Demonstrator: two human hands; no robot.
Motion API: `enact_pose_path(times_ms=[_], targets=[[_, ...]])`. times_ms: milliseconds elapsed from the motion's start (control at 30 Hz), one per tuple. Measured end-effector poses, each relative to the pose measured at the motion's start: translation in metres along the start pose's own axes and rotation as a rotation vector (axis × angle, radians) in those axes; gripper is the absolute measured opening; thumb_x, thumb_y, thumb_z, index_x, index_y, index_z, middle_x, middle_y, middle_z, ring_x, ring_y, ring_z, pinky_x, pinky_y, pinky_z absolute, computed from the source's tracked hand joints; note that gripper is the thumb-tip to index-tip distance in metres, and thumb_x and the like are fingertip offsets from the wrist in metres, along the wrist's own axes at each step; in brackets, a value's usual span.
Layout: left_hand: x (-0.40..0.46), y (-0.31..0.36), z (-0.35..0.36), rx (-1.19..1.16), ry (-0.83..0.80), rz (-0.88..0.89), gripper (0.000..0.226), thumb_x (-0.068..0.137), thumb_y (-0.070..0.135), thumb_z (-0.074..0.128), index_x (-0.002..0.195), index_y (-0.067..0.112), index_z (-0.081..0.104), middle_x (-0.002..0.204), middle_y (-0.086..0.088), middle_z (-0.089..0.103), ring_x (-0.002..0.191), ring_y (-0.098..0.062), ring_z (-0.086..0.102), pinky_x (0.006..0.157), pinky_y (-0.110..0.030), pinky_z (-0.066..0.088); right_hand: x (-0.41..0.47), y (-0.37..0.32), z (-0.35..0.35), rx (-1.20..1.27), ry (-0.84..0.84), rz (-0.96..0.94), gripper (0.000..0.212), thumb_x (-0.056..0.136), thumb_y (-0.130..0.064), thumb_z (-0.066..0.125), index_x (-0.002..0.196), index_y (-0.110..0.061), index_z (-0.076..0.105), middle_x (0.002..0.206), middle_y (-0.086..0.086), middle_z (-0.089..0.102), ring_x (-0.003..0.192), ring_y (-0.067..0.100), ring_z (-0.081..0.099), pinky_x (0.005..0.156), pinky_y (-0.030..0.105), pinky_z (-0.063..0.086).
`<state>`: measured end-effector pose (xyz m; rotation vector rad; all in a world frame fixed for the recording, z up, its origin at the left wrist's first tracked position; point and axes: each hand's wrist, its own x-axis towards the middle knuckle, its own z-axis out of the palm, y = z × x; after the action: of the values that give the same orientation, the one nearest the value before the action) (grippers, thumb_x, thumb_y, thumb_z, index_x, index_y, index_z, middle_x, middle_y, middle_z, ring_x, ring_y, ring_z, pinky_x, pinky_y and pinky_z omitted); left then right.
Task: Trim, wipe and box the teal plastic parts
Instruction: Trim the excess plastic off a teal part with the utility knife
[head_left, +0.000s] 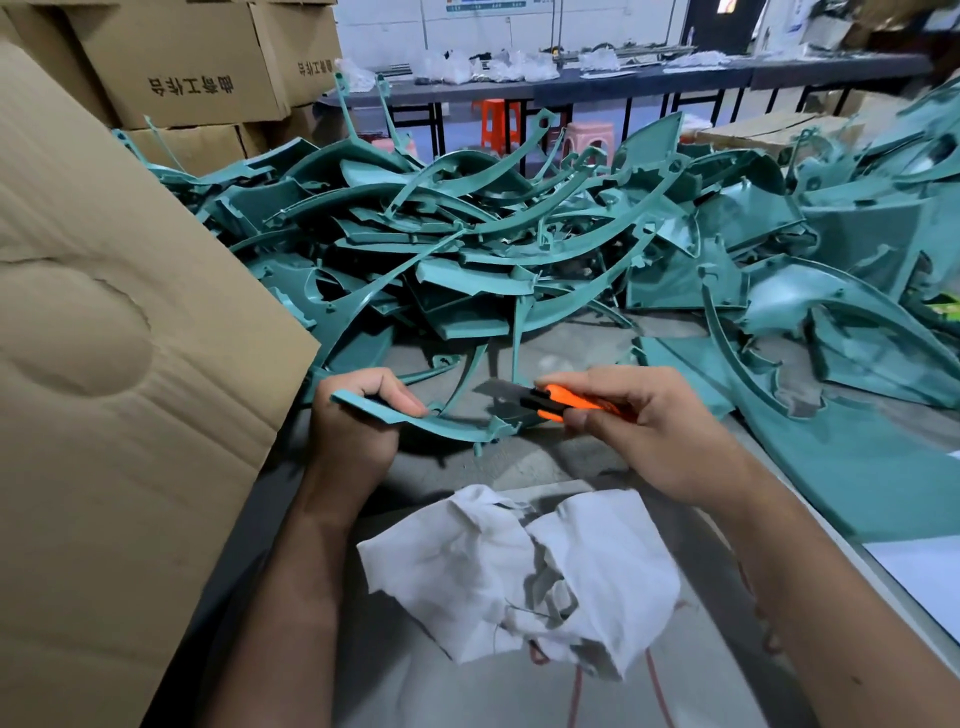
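Head view, the only one, looks down on a grey worktable (457, 691) where the left hand (353, 426) grips a curved teal plastic strip (415, 420), fingers curled round its near end so the far end juts toward the other hand. The right hand (654, 431) pinches an orange-and-black utility knife (563, 401) between thumb and fingers, its grey blade extended and aimed left, just above the strip's tabbed end; whether steel touches plastic cannot be told. Holding the piece level, just above the table, likely frees its edge for the blade, so this reads as the trimming step. A crumpled white cloth (524, 571) lies between the forearms, near enough to serve for wiping afterwards. Behind the hands rises a tangled heap of teal plastic parts (467, 234), probably the untrimmed stock, spreading to the right as well. A large brown cardboard flap (104, 389) stands at the left, seemingly the box for finished pieces, though its inside is hidden.
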<state>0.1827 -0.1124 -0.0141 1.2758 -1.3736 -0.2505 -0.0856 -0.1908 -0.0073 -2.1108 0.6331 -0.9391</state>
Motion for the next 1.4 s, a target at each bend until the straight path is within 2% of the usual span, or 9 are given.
enact_pose_path(times_ms=[200, 433, 533, 700, 800, 900, 1000, 1133, 1400], targets=[[0.000, 0.006, -0.001, -0.004, -0.002, -0.041, 0.054, 0.068, -0.039, 0.045, 0.060, 0.012, 0.062, 0.065, -0.010, 0.064, 0.063, -0.012, 0.061, 0.063, -0.019, 0.048, 0.001, 0.001, 0.008, -0.298, -0.057, 0.019, 0.037, 0.096, -0.003, 0.071, 0.124, -0.027, 0.077, 0.085, -0.016, 0.069, 0.080, 0.008, 0.064, 0.071, 0.015, 0.043], [-0.002, 0.008, -0.003, 0.018, -0.008, -0.067, 0.051, 0.069, -0.037, 0.047, 0.060, 0.011, 0.062, 0.067, -0.011, 0.065, 0.066, -0.015, 0.062, 0.065, -0.021, 0.049, 0.000, 0.001, 0.002, -0.199, -0.105, 0.045, 0.034, 0.097, -0.004, 0.070, 0.119, -0.029, 0.079, 0.085, -0.006, 0.069, 0.074, 0.015, 0.064, 0.066, 0.019, 0.048], [-0.003, 0.013, -0.003, 0.015, 0.001, -0.059, 0.035, 0.068, -0.021, 0.049, 0.060, 0.011, 0.062, 0.067, -0.011, 0.065, 0.066, -0.012, 0.063, 0.065, -0.018, 0.049, 0.000, 0.002, 0.001, -0.137, -0.114, 0.062, 0.034, 0.097, -0.001, 0.070, 0.117, -0.027, 0.080, 0.083, -0.005, 0.070, 0.070, 0.013, 0.063, 0.064, 0.019, 0.045], [-0.002, 0.010, 0.000, 0.025, 0.053, -0.111, 0.054, 0.068, -0.036, 0.047, 0.057, 0.015, 0.061, 0.064, -0.009, 0.066, 0.063, -0.007, 0.063, 0.062, -0.017, 0.049, -0.002, -0.007, -0.001, -0.006, 0.139, 0.000, 0.037, 0.102, -0.005, 0.063, 0.119, -0.035, 0.076, 0.079, -0.005, 0.071, 0.060, 0.011, 0.061, 0.054, 0.018, 0.047], [0.001, 0.005, 0.008, 0.026, 0.148, -0.261, 0.048, 0.068, -0.032, 0.047, 0.053, 0.011, 0.061, 0.060, -0.007, 0.065, 0.060, -0.010, 0.059, 0.057, -0.018, 0.046, -0.003, -0.008, -0.001, -0.218, 0.232, -0.039, 0.025, 0.105, -0.014, 0.060, 0.119, -0.028, 0.076, 0.077, -0.011, 0.070, 0.059, 0.015, 0.064, 0.052, 0.031, 0.051], [0.007, -0.008, 0.017, -0.024, 0.308, -0.476, 0.024, 0.076, -0.026, 0.047, 0.072, -0.010, 0.066, 0.074, -0.018, 0.068, 0.072, -0.022, 0.061, 0.070, -0.028, 0.051, -0.002, -0.009, 0.008, -0.369, 0.259, 0.012, 0.023, 0.104, -0.019, 0.062, 0.122, -0.023, 0.076, 0.085, -0.023, 0.070, 0.073, 0.002, 0.066, 0.064, 0.024, 0.049], [0.009, -0.016, 0.022, -0.080, 0.452, -0.613, 0.020, 0.088, -0.014, 0.054, 0.106, -0.020, 0.061, 0.107, -0.031, 0.068, 0.102, -0.039, 0.067, 0.096, -0.050, 0.055, -0.001, -0.014, 0.015, -0.449, 0.265, 0.025, 0.025, 0.103, -0.021, 0.063, 0.126, -0.021, 0.074, 0.097, -0.012, 0.076, 0.085, 0.008, 0.071, 0.075, 0.036, 0.059], [0.010, -0.015, 0.029, -0.108, 0.523, -0.632, 0.021, 0.091, -0.011, 0.054, 0.108, -0.022, 0.057, 0.113, -0.036, 0.065, 0.095, -0.027, 0.063, 0.095, -0.052, 0.053, 0.000, -0.022, 0.016, -0.478, 0.279, -0.004, 0.024, 0.102, -0.021, 0.064, 0.122, -0.024, 0.076, 0.094, -0.010, 0.078, 0.079, 0.012, 0.072, 0.069, 0.040, 0.060], [0.010, -0.015, 0.030, -0.106, 0.528, -0.637, 0.024, 0.089, -0.012, 0.053, 0.110, -0.024, 0.055, 0.114, -0.038, 0.063, 0.109, -0.043, 0.065, 0.099, -0.057, 0.051, -0.001, -0.032, 0.015, -0.630, 0.148, 0.017, 0.016, 0.100, -0.027, 0.061, 0.103, -0.029, 0.077, 0.068, -0.011, 0.067, 0.056, 0.007, 0.054, 0.051, 0.030, 0.042]])
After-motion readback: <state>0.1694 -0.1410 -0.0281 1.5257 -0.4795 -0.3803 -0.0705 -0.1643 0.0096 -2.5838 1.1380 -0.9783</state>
